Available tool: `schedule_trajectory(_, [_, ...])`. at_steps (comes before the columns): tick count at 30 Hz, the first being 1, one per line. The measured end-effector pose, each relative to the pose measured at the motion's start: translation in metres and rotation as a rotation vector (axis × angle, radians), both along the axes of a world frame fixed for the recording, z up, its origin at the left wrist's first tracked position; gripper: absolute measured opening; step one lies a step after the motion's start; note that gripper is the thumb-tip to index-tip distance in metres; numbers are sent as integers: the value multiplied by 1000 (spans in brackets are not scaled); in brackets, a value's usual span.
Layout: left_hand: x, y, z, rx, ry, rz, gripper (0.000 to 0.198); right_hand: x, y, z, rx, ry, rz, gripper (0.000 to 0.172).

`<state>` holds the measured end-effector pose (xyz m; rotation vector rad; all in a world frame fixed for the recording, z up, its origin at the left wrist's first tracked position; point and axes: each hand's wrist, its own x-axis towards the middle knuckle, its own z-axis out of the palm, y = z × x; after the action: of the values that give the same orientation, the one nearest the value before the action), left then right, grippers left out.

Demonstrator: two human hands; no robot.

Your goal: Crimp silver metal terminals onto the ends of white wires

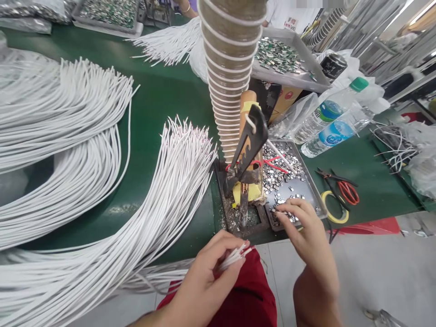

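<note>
1. Cables (234, 258), thin and white, are held in the left hand (218, 268), in front of the worktop (153, 91); the fingers are curled closed around them, with the cut ends left protruding.
2. The cables can be judged light, flexible and smooth; they are best gripped just behind the ends, where bending is limited.
3. The right hand (306, 222) is partly closed over a metal tray (308, 184), thumb and fingertips brought near together beside a small metal connector (275, 210); whether it is gripped cannot be told.
4. Such connectors can be judged light, rigid and easily dropped; they are best pinched by their sides.
5. Loose connectors are scattered throughout that tray, with some bare metal exposed.
6. Small green-and-silver parts are held in a raised tray (316, 72) and a far-left tray (107, 29).
7. Clear liquid is contained in a green-capped bottle (329, 109).
</note>
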<state>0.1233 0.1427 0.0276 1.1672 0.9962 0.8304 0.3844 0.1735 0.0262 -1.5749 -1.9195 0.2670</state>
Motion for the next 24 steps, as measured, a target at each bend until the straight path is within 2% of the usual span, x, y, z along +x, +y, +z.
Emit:
schedule_trajectory(3, [0,0,0,-26,-10,8,18,10,13,-15,-22,-111,-16,19])
schedule_trajectory(6, [-1,2,2,-69,-20,26,15,9,16,-19,-43,-111,2,19])
schedule_trajectory(10, [-1,7,4,-111,-26,84,15,-4,3,-10,-60,74,-11,8])
schedule_trajectory(12, [0,9,5,-111,-34,98,17,-17,-8,-4,-61,221,0,9])
schedule_trajectory(14, [1,11,7,-99,-47,111,19,-30,-17,-1,-52,317,80,14])
schedule_trajectory(18, [3,13,9,-117,-87,134,21,-53,-26,5,-39,310,247,22])
schedule_trajectory(24, [4,13,11,-208,-108,119,16,-63,-29,7,-22,294,284,23])
